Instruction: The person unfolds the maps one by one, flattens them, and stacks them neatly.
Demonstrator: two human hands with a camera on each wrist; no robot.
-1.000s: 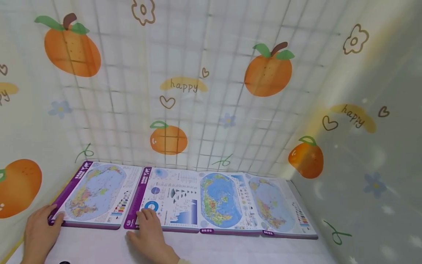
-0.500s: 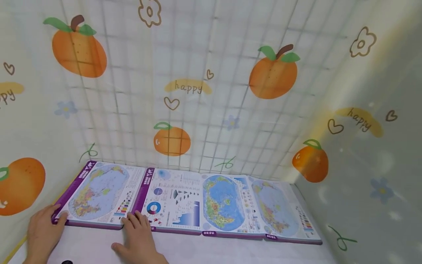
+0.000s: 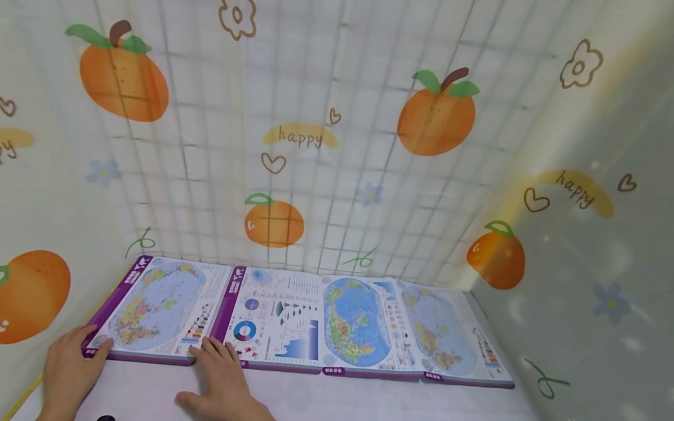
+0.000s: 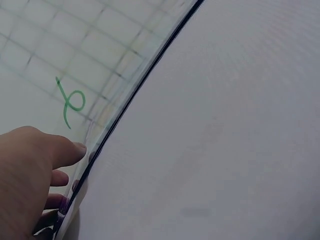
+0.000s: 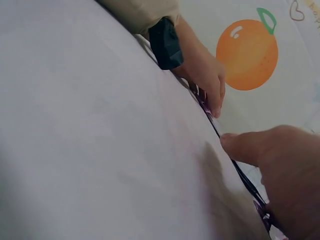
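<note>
A row of glossy world map sheets with purple edges lies along the back of the table. At the row's left end, my left hand (image 3: 72,368) grips the near left corner of the first world map (image 3: 158,304), thumb on its front edge. My right hand (image 3: 223,380) rests its extended fingers at that map's near right corner, beside the purple strip of the neighbouring map sheet (image 3: 281,316). Its thumb is spread away over the table. In the right wrist view, the left hand (image 5: 205,75) has its fingers bent at the maps' edge, below a dark wrist strap (image 5: 166,45).
A blue physical map (image 3: 358,324) and another world map (image 3: 442,333) continue the row to the right. A white curtain (image 3: 337,175) printed with oranges encloses the back and sides, with a wire grid behind it. A small black object (image 3: 106,418) shows at the bottom edge.
My right hand has moved left, from the second sheet's purple strip to the first map's near right corner. The left hand stays at its corner. The head view has shifted slightly.
</note>
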